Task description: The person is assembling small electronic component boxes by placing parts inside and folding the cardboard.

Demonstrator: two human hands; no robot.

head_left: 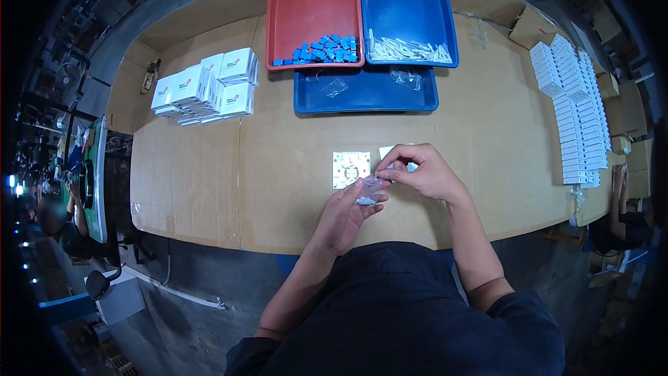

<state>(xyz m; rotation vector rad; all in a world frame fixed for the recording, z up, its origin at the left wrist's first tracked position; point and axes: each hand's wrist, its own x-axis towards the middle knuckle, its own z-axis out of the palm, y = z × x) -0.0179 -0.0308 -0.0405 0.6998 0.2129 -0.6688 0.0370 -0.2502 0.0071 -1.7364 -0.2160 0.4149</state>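
A small clear plastic bag (372, 186) with something whitish in its bottom is held between my two hands, above the near middle of the table. My left hand (346, 216) cradles it from below, thumb against the bag. At its upper edge, my right hand (422, 173) pinches with thumb and forefinger. Just beyond my left hand lies a white square plate (350, 167) with cut-outs and a ring in its middle. Another white piece (395, 152) lies partly hidden beneath my right hand.
Blue parts fill the near end of a red tray (313, 0); white sticks lie in a blue tray (407, 0). A lower blue tray (362, 103) holds clear bags. White boxes (202, 90) are stacked left, more boxes (574, 125) right. Other people sit at both sides.
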